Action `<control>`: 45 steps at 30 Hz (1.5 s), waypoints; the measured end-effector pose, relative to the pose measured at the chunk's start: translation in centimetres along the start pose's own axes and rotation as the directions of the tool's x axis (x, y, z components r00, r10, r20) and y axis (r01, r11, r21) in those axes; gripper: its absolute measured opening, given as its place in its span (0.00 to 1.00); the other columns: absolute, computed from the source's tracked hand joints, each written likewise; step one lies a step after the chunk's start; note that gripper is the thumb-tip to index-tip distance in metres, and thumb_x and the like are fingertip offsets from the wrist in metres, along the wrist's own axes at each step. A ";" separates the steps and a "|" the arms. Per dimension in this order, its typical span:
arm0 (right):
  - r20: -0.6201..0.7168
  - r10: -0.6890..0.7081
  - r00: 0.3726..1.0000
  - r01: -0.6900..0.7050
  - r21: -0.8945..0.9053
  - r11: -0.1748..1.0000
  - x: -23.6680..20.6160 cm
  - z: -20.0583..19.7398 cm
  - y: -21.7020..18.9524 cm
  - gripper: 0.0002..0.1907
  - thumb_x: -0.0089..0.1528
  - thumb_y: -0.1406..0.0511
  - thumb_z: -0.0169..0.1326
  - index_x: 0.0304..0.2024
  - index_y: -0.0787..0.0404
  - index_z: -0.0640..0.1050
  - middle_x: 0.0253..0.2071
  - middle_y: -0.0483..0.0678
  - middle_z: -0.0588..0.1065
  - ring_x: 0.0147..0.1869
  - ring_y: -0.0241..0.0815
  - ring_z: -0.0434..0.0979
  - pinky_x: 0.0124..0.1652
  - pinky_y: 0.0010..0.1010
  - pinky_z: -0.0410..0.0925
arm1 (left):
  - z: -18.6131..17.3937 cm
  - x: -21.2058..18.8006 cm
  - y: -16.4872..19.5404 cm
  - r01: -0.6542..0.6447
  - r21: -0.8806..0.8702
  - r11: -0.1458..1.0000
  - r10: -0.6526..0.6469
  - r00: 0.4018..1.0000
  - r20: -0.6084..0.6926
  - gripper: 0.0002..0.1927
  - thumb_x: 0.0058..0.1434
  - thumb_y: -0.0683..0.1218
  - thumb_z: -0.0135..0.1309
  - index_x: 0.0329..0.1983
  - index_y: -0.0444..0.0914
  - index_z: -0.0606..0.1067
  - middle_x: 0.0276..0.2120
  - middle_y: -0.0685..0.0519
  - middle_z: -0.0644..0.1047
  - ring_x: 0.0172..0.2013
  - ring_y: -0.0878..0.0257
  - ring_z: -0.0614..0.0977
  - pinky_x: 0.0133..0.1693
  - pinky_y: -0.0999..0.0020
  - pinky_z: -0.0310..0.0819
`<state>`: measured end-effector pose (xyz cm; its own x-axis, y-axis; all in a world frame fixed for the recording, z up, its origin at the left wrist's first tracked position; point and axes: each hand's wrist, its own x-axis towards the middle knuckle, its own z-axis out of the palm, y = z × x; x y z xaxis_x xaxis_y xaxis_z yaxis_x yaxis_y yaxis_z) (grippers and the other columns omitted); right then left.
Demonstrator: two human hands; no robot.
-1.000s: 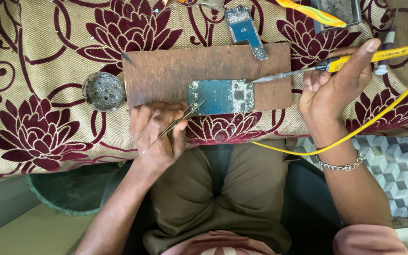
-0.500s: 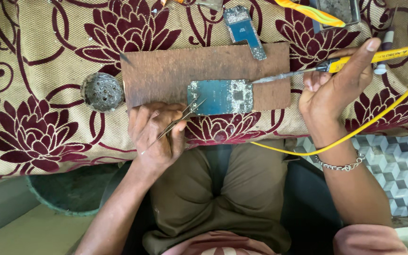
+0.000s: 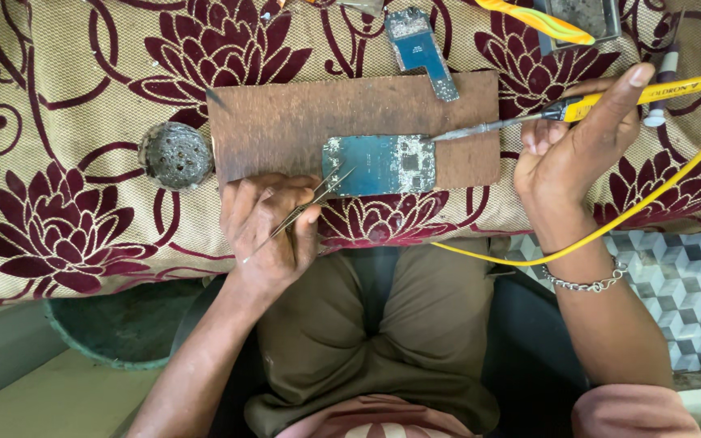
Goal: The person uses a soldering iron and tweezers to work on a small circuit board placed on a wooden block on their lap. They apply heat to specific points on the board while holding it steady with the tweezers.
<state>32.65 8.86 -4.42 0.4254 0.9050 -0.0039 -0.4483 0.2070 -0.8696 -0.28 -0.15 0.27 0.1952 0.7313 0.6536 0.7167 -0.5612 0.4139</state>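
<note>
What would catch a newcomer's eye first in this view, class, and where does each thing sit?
Most striking is the blue circuit board lying on a brown wooden board at the middle of the flowered maroon and cream cloth. The right hand holds a yellow-handled soldering iron with its tip at the circuit board's right edge, while the left hand holds tweezers at its lower left corner.

Blue circuit board; brown board; maroon-flowered beige cloth; yellow cable.

No packages, no signs, no screens in view, only a small dark printed marking on the yellow tool handle, upper right
</note>
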 end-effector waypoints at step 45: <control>-0.084 0.050 0.995 -0.049 0.009 0.999 0.2 -0.2 -0.1 0.31 0.69 0.42 0.51 0.40 0.64 0.66 0.19 0.44 0.57 0.17 0.37 0.60 0.19 0.29 0.61 | 0.0 -0.1 0.0 0.007 0.000 1.000 -0.007 1.000 0.005 0.08 0.75 0.46 0.53 0.47 0.37 0.69 0.42 0.52 0.82 0.43 0.57 0.79 0.46 0.59 0.65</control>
<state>32.94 8.90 -4.45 0.4672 0.8797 -0.0886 -0.4754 0.1655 -0.8641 -0.27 -0.21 0.22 0.1934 0.7375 0.6471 0.7183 -0.5557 0.4186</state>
